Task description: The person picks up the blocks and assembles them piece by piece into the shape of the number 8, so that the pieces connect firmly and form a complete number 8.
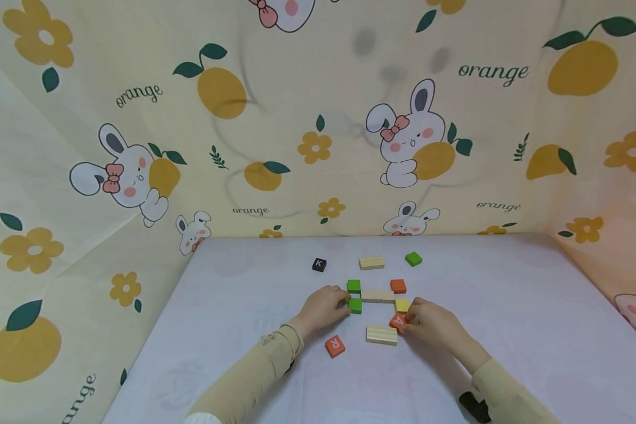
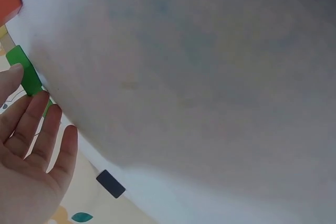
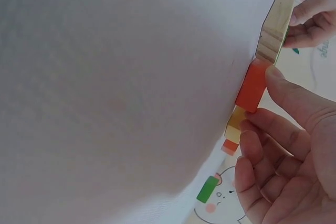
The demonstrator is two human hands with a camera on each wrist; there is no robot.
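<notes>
My right hand (image 1: 437,325) pinches an orange letter block (image 1: 399,321) marked A, tilted against the near side of a yellow block (image 1: 402,305). In the right wrist view, the thumb and index finger lie at opposite ends of this orange block (image 3: 252,85). My left hand (image 1: 322,309) has its thumb and a finger on opposite sides of the nearer green block (image 1: 355,306); its other fingers are fairly straight. Just beyond that block is another green block (image 1: 354,286). A pale wooden plank (image 1: 378,296) lies between the green and yellow blocks. Another orange block (image 1: 398,286) sits beyond the yellow one.
Nearer me lie a ridged wooden block (image 1: 381,335) and an orange block (image 1: 335,346) marked R. Farther back are a black block (image 1: 319,265) marked K, a second ridged wooden block (image 1: 371,263) and a green block (image 1: 413,259). A patterned cloth (image 1: 275,135) hangs behind the white table (image 1: 233,353).
</notes>
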